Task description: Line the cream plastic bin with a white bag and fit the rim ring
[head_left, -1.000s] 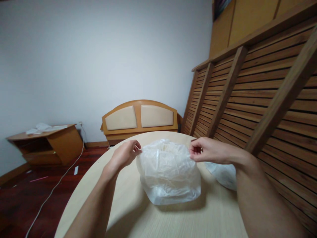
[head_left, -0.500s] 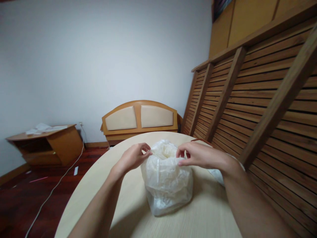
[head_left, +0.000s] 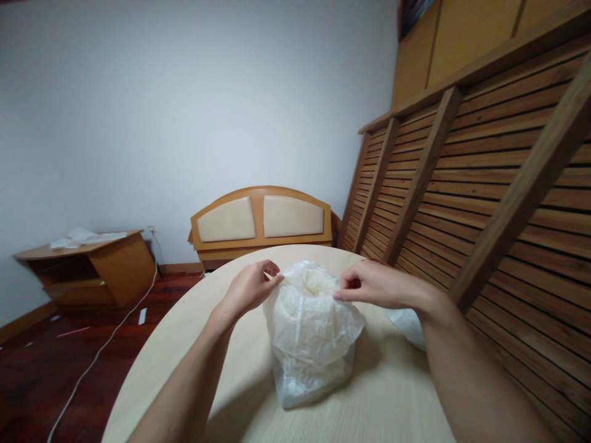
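Note:
A translucent white plastic bag (head_left: 311, 338) stands upright on the pale round table (head_left: 184, 344), its mouth open at the top and its rim folded outward. My left hand (head_left: 253, 285) pinches the left side of the rim between thumb and fingertips. On the other side, my right hand (head_left: 376, 285) has thumb and fingers pressed together on the right part of the rim. Something pale lines the inside of the opening; what the bag contains cannot be made out.
Beyond my right wrist lies another whitish plastic piece (head_left: 407, 326), partly hidden. A slatted wooden frame (head_left: 429, 203) leans along the right. Behind the table is a padded headboard (head_left: 261, 215). A low cabinet (head_left: 120, 271) stands left, with a white cable (head_left: 108, 338) across the floor.
My right hand has shifted slightly right, drawing the bag's rim outward, and its fingers are closer together. The bag's right side now flares wider. The left hand has barely moved.

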`<move>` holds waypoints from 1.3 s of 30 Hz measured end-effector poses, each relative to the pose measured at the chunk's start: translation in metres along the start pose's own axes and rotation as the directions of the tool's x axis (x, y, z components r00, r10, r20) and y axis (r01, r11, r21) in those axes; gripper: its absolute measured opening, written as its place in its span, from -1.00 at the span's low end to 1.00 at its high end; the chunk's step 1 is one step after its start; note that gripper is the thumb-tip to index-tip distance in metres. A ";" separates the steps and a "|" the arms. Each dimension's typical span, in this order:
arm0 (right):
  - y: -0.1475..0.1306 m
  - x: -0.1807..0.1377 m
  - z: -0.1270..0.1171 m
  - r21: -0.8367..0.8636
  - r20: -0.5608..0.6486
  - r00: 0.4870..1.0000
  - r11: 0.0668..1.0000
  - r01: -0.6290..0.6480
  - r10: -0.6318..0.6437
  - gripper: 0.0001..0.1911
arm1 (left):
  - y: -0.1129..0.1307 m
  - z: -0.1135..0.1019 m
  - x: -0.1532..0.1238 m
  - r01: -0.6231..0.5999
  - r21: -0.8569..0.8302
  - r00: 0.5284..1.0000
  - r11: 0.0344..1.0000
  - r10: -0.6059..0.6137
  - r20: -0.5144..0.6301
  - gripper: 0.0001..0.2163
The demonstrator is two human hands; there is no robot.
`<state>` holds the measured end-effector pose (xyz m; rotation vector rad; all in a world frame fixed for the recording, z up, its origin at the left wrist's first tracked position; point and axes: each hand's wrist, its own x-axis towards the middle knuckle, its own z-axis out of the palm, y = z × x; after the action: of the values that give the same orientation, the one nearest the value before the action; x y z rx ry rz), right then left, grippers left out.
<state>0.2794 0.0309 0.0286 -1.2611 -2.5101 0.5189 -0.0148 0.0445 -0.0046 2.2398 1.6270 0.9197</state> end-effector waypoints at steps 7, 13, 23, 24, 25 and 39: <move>0.002 0.032 0.020 -0.017 -0.393 0.917 0.997 -0.074 0.061 -0.74 | -0.002 0.020 0.009 -0.010 -0.121 1.000 0.993 0.008 -0.022 -0.75; 0.015 0.048 0.038 0.052 -0.383 0.919 0.996 -0.074 0.089 -0.80 | -0.002 0.023 0.011 0.007 -0.085 0.995 0.996 -0.015 -0.097 -0.79; 0.025 0.047 0.029 0.070 -0.454 0.875 0.985 -0.156 0.170 -0.77 | -0.024 0.024 0.018 0.024 -0.218 0.992 0.976 -0.051 -0.119 -0.82; 0.026 0.045 0.027 0.060 -0.424 0.890 0.986 -0.157 0.167 -0.78 | -0.024 0.023 0.018 0.045 -0.224 0.993 0.973 -0.068 -0.098 -0.80; 0.028 0.044 0.026 0.052 -0.388 0.908 0.987 -0.151 0.160 -0.80 | -0.024 0.022 0.018 0.069 -0.237 0.994 0.969 -0.088 -0.071 -0.78; 0.034 0.061 0.046 0.141 -0.290 0.957 0.990 0.007 0.035 -0.66 | -0.013 0.037 0.019 0.036 -0.410 0.999 0.911 -0.029 0.024 -0.80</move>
<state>0.2496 0.0909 -0.0214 -1.2061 -2.1828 0.4661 0.0004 0.0732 -0.0333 1.9194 1.3081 1.1103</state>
